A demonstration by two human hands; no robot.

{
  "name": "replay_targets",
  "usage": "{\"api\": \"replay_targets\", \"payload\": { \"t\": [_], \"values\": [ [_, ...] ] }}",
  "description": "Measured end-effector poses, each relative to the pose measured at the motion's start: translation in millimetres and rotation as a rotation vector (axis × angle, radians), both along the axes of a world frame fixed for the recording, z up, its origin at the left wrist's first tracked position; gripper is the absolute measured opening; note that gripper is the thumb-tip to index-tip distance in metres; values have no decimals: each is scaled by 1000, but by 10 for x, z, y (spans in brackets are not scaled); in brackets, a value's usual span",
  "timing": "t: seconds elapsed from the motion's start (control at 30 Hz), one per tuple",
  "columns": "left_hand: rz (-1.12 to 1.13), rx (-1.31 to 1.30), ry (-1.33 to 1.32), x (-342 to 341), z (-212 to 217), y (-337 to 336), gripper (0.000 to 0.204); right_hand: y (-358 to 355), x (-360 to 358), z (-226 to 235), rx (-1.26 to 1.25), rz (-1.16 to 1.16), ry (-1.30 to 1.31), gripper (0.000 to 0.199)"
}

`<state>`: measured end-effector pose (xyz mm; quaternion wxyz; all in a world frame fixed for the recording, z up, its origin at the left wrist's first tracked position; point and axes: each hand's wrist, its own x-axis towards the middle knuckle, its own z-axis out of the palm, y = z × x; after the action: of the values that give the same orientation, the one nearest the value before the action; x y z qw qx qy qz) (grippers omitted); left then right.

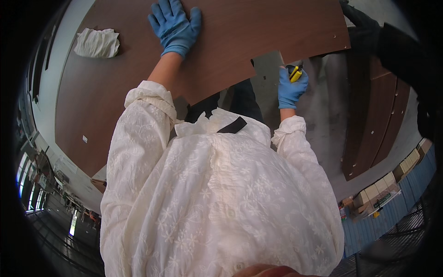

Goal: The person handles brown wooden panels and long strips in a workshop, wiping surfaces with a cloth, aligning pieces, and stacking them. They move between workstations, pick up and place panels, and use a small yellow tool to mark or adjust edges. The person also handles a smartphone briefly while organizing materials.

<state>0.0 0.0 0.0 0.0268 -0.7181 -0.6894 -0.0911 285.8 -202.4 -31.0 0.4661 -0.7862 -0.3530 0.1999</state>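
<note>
Left hand [175,25] in a blue glove lies open and flat, fingers spread, pressing on the brown wood-grain panel [138,78] that fills the upper left and centre of the frame. Right hand [291,87], also gloved, is closed around a yellow-and-black cutter [295,73], working just below the panel's notched lower edge, right of centre. A crumpled white cloth [97,43] sits on the panel at upper left. My read: doing this well means keeping that flat palm weighted so the board cannot shift, keeping the tool tight along the edge, and drawing it steadily, away from the bracing hand.
</note>
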Motion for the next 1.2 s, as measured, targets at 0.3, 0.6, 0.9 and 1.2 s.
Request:
{"api": "replay_targets", "payload": {
  "t": [0.3, 0.6, 0.9, 1.2],
  "values": [
    [-16, 40, 14, -104, 0, -35, 77, 99, -120, -162, -42, 121, -401, 39],
    [-29, 76, -8, -72, -68, -10, 77, 84, 5, -126, 14, 229, -404, 33],
    [-23, 75, -27, -45, -96, -5, 77, -217, 138, 202, -184, 339, -562, 39],
    [-25, 84, -13, -42, -73, -2, 76, -224, 101, 276, -355, 349, -686, 34]
  ]
}}
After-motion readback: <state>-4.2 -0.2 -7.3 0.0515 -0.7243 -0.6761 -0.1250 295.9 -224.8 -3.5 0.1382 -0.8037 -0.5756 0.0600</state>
